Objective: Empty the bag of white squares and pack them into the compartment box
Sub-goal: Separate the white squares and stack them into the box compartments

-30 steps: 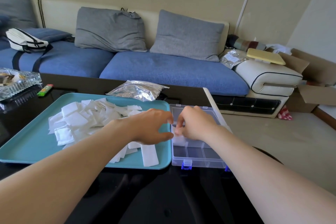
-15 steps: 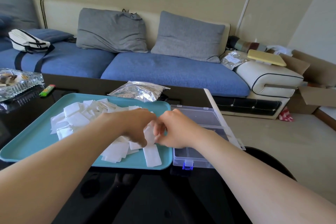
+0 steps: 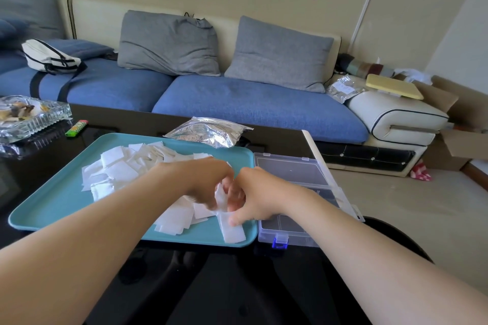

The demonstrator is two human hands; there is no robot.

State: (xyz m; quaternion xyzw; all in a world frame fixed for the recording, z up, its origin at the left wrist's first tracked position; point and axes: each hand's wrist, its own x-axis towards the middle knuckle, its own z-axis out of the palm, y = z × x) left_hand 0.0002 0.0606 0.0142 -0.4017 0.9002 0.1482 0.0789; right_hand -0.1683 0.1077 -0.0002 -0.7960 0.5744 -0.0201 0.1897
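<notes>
1. The left hand [image 3: 208, 185] and the right hand [image 3: 254, 196] meet over the near right part of the teal tray [image 3: 66, 200]. Their curled fingers pinch a few white squares [image 3: 221, 198] between them.
2. Most of the squares lie in a loose heap on the tray. The foil bag [image 3: 208, 132] lies behind it.
3. It seems best to align the edges first, then carry the stack to the open compartment box [image 3: 298, 239], just right of the tray.
4. Thin sheets probably slip, so hold them firmly.

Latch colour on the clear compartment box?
Blue latch on the clear plastic compartment box; head view shows it best.
</notes>
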